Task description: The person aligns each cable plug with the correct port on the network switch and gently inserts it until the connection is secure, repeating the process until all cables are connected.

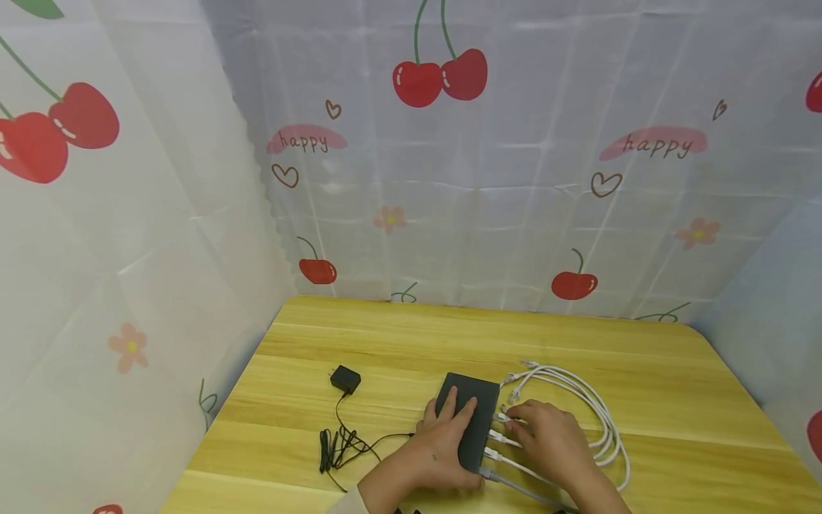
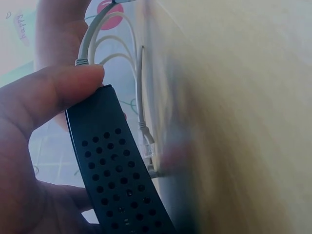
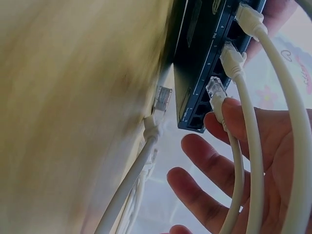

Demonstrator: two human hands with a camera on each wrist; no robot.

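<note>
A black network switch (image 1: 483,403) lies on the table, its row of ports facing right. My left hand (image 1: 443,446) holds it, fingers spread over the top and thumb at the near end. The vented side (image 2: 114,156) shows in the left wrist view. My right hand (image 1: 555,435) pinches a white Ethernet cable's clear plug (image 3: 215,88) between thumb and index finger, right at a port. Whether the plug is fully seated I cannot tell. Two white cables (image 3: 233,61) and a grey cable (image 1: 490,474) sit in ports nearer the front.
A black power adapter (image 1: 345,380) and its bundled cord (image 1: 330,450) lie left of the switch. Loose white cables (image 1: 600,414) loop behind and right of my right hand, with loose plugs (image 3: 162,100) near the switch's far end. A cherry-patterned curtain (image 1: 449,178) surrounds the table (image 1: 385,328).
</note>
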